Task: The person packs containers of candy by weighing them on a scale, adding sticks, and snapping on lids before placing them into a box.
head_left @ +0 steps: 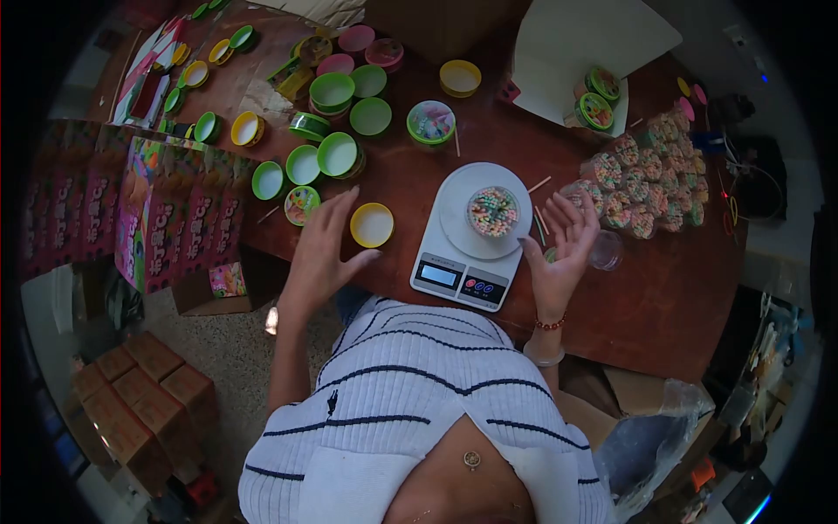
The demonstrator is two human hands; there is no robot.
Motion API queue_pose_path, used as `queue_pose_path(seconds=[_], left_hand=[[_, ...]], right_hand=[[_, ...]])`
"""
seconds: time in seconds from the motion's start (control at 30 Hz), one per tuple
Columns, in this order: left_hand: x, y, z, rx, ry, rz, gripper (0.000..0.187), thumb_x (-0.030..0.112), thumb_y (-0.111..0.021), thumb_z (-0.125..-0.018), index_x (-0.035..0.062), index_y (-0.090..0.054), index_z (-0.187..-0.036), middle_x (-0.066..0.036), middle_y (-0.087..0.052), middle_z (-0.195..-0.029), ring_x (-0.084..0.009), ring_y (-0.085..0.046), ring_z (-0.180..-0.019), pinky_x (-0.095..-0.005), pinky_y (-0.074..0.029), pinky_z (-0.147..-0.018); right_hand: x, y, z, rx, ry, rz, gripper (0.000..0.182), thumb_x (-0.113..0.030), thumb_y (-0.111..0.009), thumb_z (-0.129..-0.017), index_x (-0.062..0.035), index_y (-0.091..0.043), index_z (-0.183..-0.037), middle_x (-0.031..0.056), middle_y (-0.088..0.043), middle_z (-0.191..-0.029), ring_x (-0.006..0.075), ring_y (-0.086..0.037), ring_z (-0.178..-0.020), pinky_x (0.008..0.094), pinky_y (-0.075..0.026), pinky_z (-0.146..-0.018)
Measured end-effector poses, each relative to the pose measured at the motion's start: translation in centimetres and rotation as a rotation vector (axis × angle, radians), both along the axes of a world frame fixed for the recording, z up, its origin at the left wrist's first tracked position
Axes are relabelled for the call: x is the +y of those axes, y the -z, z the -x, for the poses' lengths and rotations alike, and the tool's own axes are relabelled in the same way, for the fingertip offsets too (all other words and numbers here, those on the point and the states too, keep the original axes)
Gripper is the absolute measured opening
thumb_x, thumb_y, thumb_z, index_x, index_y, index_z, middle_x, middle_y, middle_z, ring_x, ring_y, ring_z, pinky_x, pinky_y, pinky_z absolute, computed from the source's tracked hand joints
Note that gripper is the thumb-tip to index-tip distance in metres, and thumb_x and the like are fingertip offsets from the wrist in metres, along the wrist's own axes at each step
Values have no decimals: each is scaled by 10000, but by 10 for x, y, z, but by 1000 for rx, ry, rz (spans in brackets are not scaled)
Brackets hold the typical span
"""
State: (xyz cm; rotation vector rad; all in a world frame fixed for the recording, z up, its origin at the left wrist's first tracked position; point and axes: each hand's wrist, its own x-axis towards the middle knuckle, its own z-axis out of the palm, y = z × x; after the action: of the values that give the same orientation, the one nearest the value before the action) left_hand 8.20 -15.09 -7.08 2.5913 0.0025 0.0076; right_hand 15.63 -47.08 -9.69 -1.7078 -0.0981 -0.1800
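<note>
A white digital kitchen scale (444,231) stands in front of me on the table. On its round plate sits a clear cup filled with small multicoloured sticks (493,212). My left hand (323,244) is open, thumb and fingers apart, beside a round yellow lid or tub (373,225) with a white inside. To the right of the scale, my right hand (563,249) is open and raised, palm partly turned up, with nothing seen in it. A clear empty-looking cup (606,251) is just beyond that hand. A few thin sticks (539,184) lie near the scale's plate.
Several filled clear cups (642,188) stand grouped at the right. Green-rimmed tubs or lids (338,155) crowd the back left. A white open box (580,52) holds two printed tubs. Pink printed cartons (166,214) stand left, with brown boxes (144,397) on the floor.
</note>
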Motion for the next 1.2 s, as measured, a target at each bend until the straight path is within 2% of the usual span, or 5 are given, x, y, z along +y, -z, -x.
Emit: queue_pose_path(seconds=[0.43,0.6,0.73,0.97,1.2], left_hand=[[-13,-14,-37,-346,-121,684,743,63,-751,-673,79,-590,-1399,-138,-530,-1303,-295,-563,-1243,-409,-467,-1072],[-1,-11,-45,-259,-7,272,655,70,-791,-689,57,-601,-1315,-140,-578,-1239,-310,-576,-1218,-410,-493,-1036],[-11,0,-44,-181,26,198,567,63,-826,-723,51,-607,-1246,-140,-594,-1241,-330,-589,-1179,-424,-506,-1016],[-4,12,-37,-106,-16,225,561,54,-830,-736,51,-611,-1252,-139,-588,-1261,-326,-581,-1201,-426,-483,-1043],[-1,17,-34,-107,19,271,552,31,-830,-727,34,-612,-1234,-147,-596,-1230,-340,-588,-1176,-433,-497,-1014]], right_hand=[[-31,-1,10,26,154,-15,465,-31,-698,-967,38,-553,-1403,168,-651,-1288,216,-656,-1156,358,-531,-1019],[-33,-2,-8,5,152,288,349,12,-667,-959,-2,-648,-1308,138,-710,-1187,194,-711,-1020,329,-558,-924],[-30,7,-37,87,-85,989,83,27,-661,-893,17,-640,-973,226,-703,-997,425,-716,-959,509,-584,-771],[-10,18,-53,124,-122,1266,124,66,-600,-889,79,-608,-1012,296,-681,-948,486,-715,-874,508,-617,-704],[-27,-14,-46,-57,-81,836,171,84,-662,-865,49,-649,-1032,154,-700,-869,235,-677,-674,364,-533,-598]])
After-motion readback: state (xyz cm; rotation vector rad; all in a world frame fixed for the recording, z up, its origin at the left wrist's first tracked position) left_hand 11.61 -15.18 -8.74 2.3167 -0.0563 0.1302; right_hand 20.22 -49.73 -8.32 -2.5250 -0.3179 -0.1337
